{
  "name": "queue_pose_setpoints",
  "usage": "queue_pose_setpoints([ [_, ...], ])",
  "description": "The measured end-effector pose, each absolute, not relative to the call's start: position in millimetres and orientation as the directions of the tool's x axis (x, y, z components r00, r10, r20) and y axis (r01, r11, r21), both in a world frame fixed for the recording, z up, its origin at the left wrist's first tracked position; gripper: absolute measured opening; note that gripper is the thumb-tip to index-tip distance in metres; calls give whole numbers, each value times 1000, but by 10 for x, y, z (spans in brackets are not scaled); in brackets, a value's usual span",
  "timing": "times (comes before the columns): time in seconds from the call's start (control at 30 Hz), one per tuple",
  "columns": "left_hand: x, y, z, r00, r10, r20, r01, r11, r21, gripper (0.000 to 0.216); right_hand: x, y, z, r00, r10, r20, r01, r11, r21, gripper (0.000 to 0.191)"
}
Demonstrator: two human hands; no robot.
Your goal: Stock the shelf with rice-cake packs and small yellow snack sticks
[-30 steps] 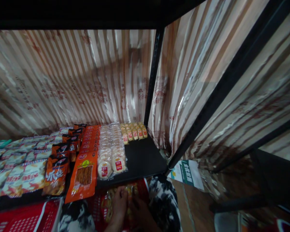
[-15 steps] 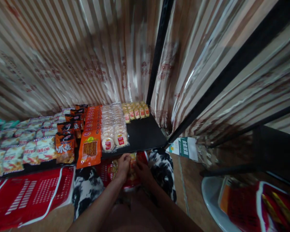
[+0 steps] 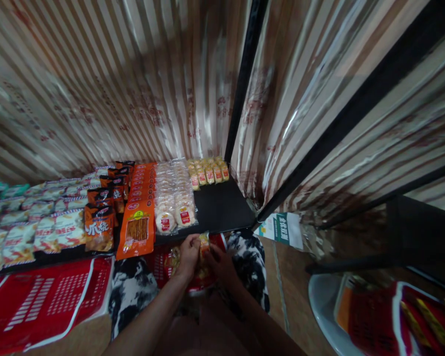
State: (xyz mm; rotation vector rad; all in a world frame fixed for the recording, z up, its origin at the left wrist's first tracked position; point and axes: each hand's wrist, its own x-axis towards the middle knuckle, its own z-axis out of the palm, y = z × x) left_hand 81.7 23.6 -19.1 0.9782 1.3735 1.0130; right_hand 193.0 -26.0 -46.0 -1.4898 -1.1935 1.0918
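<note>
Between my two hands is a small yellow snack packet (image 3: 204,242) with a reddish label, just below the front edge of the black shelf (image 3: 222,205). My left hand (image 3: 189,254) pinches its left side. On the other side, the fingers of my right hand (image 3: 219,263) close on the packet. Under them a red bag (image 3: 162,264) lies between my knees, with more yellowish packets (image 3: 174,258) in it, partly hidden by my hands. Similar yellow packets (image 3: 209,174) stand in rows at the shelf's back right corner.
Left along the shelf are round white crackers in clear packs (image 3: 176,198), orange stick-snack bags (image 3: 136,217), black-and-orange bags (image 3: 99,227) and white bags (image 3: 46,232). Black posts (image 3: 246,74) rise at the corner. Red bags (image 3: 59,301) and a white basin (image 3: 321,306) flank my legs.
Both hands have come up slightly with the yellow packet, which now shows more clearly near the shelf edge. The shelf goods stay put.
</note>
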Motion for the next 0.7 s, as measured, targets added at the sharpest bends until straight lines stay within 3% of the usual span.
queue_pose_setpoints([
  [0.3,847,277,-280,-57,969,-240,79,244,967,26,1993,-214,-500,219,974,60,506,-61,-860,41],
  [0.7,947,244,-55,57,992,-111,189,99,977,20,2176,-75,-285,275,949,154,501,-5,-865,28],
])
